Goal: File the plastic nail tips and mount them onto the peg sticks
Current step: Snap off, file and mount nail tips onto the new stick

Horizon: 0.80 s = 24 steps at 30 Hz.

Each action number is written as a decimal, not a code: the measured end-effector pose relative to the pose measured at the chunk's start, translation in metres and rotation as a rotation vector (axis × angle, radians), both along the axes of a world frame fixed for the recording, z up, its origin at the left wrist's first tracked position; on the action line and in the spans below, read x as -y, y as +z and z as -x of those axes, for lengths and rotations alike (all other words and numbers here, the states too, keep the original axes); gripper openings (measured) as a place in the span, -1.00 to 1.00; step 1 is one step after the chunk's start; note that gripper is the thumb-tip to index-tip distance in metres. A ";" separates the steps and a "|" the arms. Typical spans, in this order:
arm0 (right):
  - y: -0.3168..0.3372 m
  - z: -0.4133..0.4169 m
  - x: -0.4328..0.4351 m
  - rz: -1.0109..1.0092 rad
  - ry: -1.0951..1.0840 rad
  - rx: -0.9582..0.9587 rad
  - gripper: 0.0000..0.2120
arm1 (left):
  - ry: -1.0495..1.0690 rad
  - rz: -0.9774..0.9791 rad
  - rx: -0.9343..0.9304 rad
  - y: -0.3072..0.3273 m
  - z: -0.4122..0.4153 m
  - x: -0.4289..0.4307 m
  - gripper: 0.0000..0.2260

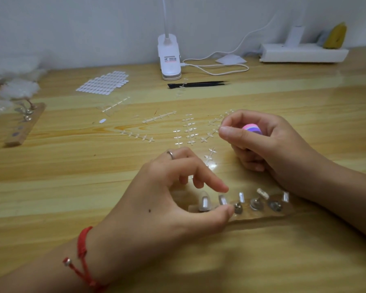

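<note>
Clear glossy tips (203, 203) stand on round metal-footed pegs (255, 204) along a pale wooden strip (260, 217) at the near centre of the grained wood table (51, 187); the left hand (167, 197) curls over the strip's left end, thumb and forefinger narrowly apart about one peg, contact unclear; farther right, the right hand (262, 140) grips a rounded pink-and-purple striped file (251, 129); beyond lie cross-shaped clear sprues (189, 130), black tweezers (199, 84) and a white clip lamp (169, 58).

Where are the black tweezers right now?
In the head view, the black tweezers lie far centre, just in front of the white clip lamp, right of the sheet of white ovals.
</note>
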State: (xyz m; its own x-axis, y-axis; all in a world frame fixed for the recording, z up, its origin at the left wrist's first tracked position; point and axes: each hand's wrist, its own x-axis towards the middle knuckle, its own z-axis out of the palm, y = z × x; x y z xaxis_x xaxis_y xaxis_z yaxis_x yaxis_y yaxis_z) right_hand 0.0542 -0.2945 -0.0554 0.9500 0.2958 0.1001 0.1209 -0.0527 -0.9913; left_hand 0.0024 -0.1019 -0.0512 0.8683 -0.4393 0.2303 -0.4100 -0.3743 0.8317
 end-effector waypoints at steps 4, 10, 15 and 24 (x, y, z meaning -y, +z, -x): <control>0.000 0.000 0.000 0.002 0.000 -0.003 -0.92 | 0.002 -0.009 0.000 0.000 0.000 0.000 -0.81; 0.001 0.000 0.000 0.014 -0.008 -0.002 -0.92 | -0.004 0.011 -0.024 -0.002 0.001 0.000 -0.82; 0.001 0.000 -0.001 0.002 -0.011 -0.005 -0.92 | -0.015 0.007 -0.047 -0.001 -0.001 0.000 -0.82; 0.002 -0.002 0.002 -0.116 -0.033 -0.066 -0.88 | 0.134 0.032 -0.061 0.023 -0.017 -0.017 -0.63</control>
